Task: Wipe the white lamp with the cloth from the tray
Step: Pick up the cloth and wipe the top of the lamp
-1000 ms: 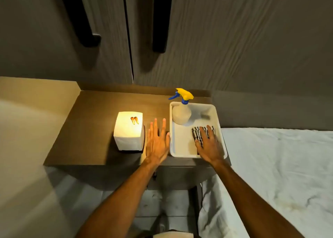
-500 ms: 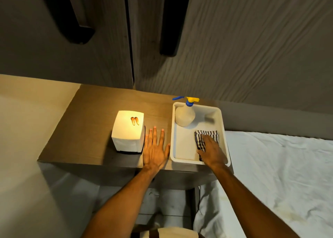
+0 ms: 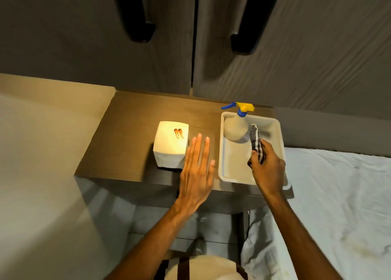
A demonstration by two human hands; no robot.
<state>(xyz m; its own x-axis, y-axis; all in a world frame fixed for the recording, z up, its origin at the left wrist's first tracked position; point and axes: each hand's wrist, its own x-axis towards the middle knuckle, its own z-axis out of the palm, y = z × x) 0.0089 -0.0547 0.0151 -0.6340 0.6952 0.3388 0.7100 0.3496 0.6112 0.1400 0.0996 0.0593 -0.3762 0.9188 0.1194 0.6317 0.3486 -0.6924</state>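
- Your right hand (image 3: 267, 167) is pinched around the cloth (image 3: 256, 143), which stands bunched above the tray (image 3: 229, 175); it looks clear of the tray floor, though you cannot be sure from here.
- Your left hand (image 3: 196, 169) lies spread and flat, palm down, over the desk (image 3: 131, 140), just right of the lamp (image 3: 170, 144) and gripping nothing.
- The lamp sits left of the tray, lit and glowing, near the desk's near edge.
- The tray holds the bottle (image 3: 236, 127) at its far left corner; the rest of its floor looks bare.
- Risk: the cloth's top end is just beside the bottle. Swing it left carelessly and you could tip the bottle over or out.
- Risk: the tray's near right corner seems to overhang the desk edge; a knock from your wrist might shift it toward the bed (image 3: 338, 195).
- Risk: the lamp looks light and stands close to the edge. Wipe hard without steadying it and it may slide or topple.
- Risk: the lamp is on, so its surface could be warm.
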